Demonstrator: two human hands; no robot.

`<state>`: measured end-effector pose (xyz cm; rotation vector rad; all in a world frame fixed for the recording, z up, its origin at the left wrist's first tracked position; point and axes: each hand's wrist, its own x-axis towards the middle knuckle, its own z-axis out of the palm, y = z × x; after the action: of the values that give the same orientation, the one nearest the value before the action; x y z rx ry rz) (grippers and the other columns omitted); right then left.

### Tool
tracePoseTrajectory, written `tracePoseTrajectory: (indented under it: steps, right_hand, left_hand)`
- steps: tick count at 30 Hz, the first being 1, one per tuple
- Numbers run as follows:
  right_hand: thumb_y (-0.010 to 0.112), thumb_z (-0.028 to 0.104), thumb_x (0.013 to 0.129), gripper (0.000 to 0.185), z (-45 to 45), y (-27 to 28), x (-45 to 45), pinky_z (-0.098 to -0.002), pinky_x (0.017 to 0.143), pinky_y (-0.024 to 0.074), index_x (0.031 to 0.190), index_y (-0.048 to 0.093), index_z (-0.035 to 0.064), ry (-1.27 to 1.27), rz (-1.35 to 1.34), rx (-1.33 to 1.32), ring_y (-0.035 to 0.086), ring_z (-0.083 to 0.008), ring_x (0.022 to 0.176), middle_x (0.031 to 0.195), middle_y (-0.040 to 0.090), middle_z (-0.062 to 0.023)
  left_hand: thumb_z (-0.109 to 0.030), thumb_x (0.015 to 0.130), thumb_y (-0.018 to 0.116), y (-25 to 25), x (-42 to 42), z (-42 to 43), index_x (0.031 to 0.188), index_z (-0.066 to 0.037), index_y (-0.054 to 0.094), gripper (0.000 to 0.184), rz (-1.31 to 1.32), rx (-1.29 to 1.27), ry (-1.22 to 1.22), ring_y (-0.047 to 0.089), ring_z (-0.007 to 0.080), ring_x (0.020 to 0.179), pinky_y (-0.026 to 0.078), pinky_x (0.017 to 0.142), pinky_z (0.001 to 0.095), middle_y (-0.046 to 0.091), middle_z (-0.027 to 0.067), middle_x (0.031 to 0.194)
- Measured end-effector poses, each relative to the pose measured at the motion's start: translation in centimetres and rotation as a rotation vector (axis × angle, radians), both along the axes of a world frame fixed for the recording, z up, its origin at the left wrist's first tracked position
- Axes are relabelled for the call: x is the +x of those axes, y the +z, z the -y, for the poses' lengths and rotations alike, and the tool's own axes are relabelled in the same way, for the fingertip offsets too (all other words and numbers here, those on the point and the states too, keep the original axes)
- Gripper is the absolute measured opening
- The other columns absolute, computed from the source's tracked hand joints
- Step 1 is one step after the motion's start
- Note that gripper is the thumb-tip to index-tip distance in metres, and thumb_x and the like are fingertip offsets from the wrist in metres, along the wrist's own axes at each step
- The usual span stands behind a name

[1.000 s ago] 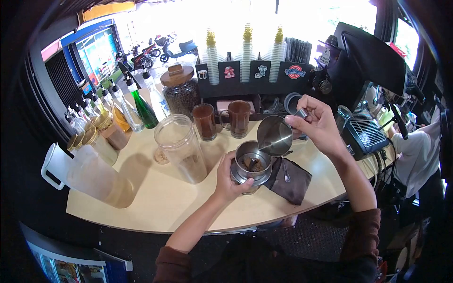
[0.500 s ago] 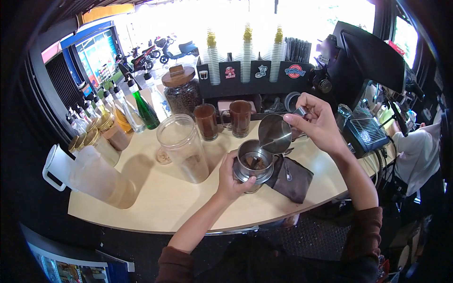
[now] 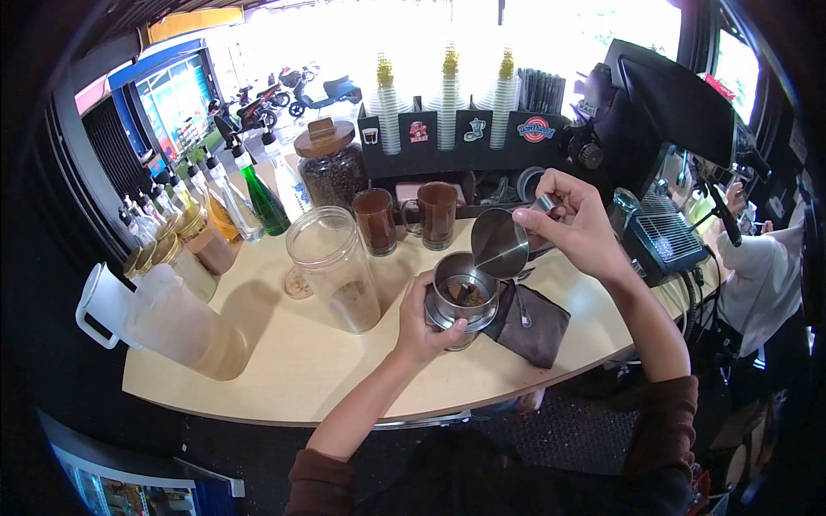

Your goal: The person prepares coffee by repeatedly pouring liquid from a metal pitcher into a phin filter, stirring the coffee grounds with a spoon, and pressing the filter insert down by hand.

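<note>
My left hand [image 3: 428, 322] is wrapped round a metal drip filter [image 3: 465, 301], which sits on a glass largely hidden beneath it. Brown grounds show inside the filter. My right hand [image 3: 572, 225] grips the handle of a small steel pitcher [image 3: 502, 244], tilted with its rim just above the filter's edge. Whether liquid is running out cannot be made out. To the right of the filter a dark folded cloth [image 3: 538, 331] lies on the counter [image 3: 301, 391] with a spoon [image 3: 523, 310] on it. An open clear jar [image 3: 335, 271] with brown powder stands left of my left hand.
Two mugs of brown drink [image 3: 374, 224] stand behind the jar. A white pitcher [image 3: 181, 322], syrup bottles [image 3: 260, 189] and a coffee-bean jar [image 3: 331, 176] are on the left. Cup stacks [image 3: 447, 112] rise at the back. On the right are a machine [image 3: 667, 236] and a person in white [image 3: 761, 275].
The steel pitcher and my right hand have shifted only slightly, and the pitcher stays tilted over the filter. My left hand keeps its hold.
</note>
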<state>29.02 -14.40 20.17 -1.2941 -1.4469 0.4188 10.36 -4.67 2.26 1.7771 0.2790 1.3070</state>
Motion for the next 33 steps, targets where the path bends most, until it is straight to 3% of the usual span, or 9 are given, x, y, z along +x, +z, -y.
tracePoseTrajectory:
  steps: [33]
  right_hand:
    - [0.074,0.012,0.081,0.032,-0.55,-0.14,0.15,-0.0199,0.051,0.0281,0.072,0.043,0.0067,-0.020,0.028,0.005,0.032,0.0001,0.060,0.064,0.039,0.0082]
  left_hand:
    - [-0.038,0.067,0.076,0.29,-0.44,0.07,0.121,0.000,0.048,0.072,-0.052,0.003,-0.013,0.054,0.0263,0.103,0.043,0.091,0.0375,0.054,0.0150,0.109]
